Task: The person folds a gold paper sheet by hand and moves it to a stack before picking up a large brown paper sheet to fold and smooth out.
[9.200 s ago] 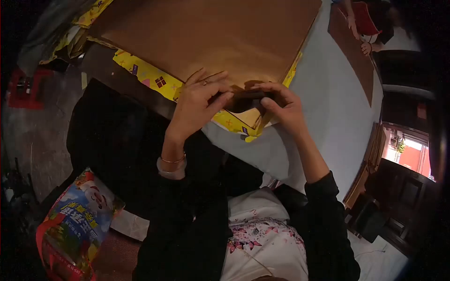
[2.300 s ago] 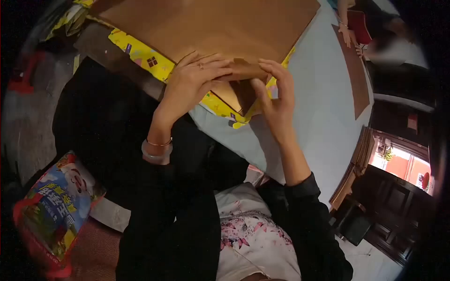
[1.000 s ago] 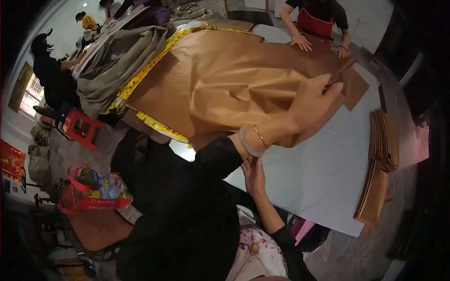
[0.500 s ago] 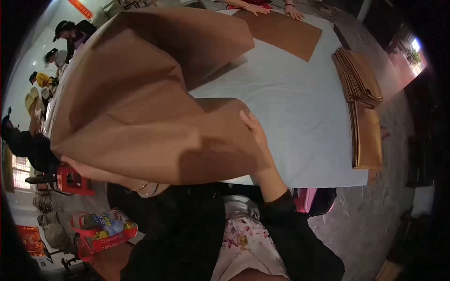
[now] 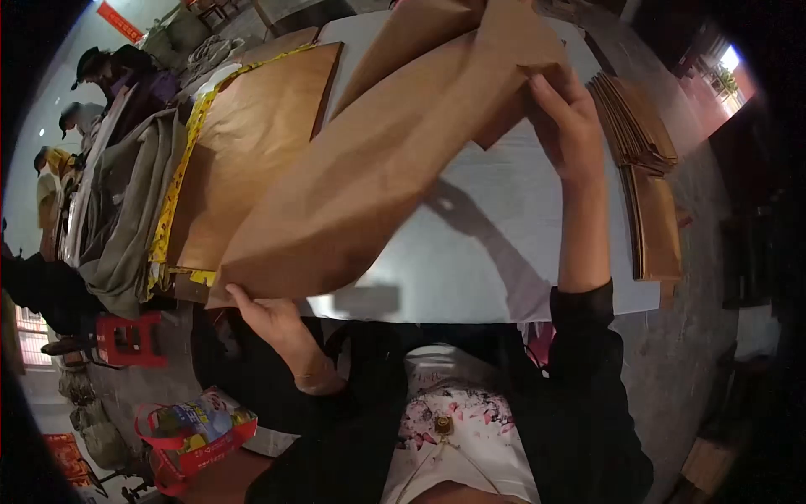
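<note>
A large sheet of brown paper [image 5: 369,168] hangs in the air over the white-covered table [image 5: 478,260], slanting from lower left to upper right. My left hand [image 5: 273,323] pinches its near left corner between thumb and fingers, just off the table's front edge. Higher up at the right, my right hand [image 5: 571,126] grips the other end, where the paper creases and folds. The far end of the sheet runs toward the top of the view and hides part of the tabletop.
To the left lies a stack of brown sheets [image 5: 252,134] edged with yellow printed tape [image 5: 180,176]; grey cloth [image 5: 138,202] is beside it. Folded brown paper bundles [image 5: 655,223] line the table's right side. A red stool [image 5: 130,338] and red bag [image 5: 201,433] stand lower left. Several people are further left.
The sheet has swung off the left side toward upper right, uncovering the brown stack. My right hand has moved up and right; my left hand has come into clear view.
</note>
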### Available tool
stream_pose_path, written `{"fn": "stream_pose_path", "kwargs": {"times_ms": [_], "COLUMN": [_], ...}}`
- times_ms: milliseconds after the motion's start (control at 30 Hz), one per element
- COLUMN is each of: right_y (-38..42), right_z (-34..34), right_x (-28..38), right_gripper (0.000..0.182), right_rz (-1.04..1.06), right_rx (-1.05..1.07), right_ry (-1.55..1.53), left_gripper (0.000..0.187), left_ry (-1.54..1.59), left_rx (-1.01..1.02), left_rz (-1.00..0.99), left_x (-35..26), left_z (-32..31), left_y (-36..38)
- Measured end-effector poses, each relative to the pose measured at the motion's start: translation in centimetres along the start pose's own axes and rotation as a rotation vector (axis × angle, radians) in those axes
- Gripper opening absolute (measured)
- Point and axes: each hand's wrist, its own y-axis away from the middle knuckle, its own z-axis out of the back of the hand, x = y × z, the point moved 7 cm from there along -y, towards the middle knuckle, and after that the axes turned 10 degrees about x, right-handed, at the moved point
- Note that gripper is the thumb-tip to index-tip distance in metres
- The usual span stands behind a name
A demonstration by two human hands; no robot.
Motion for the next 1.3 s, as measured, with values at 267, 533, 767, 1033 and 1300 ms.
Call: {"fn": "stream_pose_path", "kwargs": {"times_ms": [267, 533, 767, 1033, 1300], "right_y": [22.2, 36.5, 38.1, 37.8, 40.5], "right_z": [9.8, 8.9, 8.4, 6.9, 7.6], "right_x": [-1.1, -1.7, -1.3, -3.7, -1.8], "right_gripper": [0.026, 0.028, 0.029, 0.037, 0.049], "right_rz": [-0.557, -0.717, -0.935, -1.094, -1.124], "right_rx": [-0.518, -0.82, -0.782, -0.56, -0.67], "right_ry": [0.251, 0.136, 0.508, 0.573, 0.418], "left_gripper": [0.048, 0.051, 0.047, 0.048, 0.041], "left_ry": [0.955, 0.751, 0.644, 0.675, 0.558], "left_rx": [-0.075, 0.2, 0.026, 0.151, 0.176], "left_rz": [0.871, 1.084, 1.545, 1.405, 1.398], "left_x": [3.9, 2.5, 8.3, 5.6, 6.2], "left_z": [-2.3, -2.7, 1.2, 3.1, 3.4], "left_y": [10.5, 15.3, 20.5, 19.8, 20.8]}}
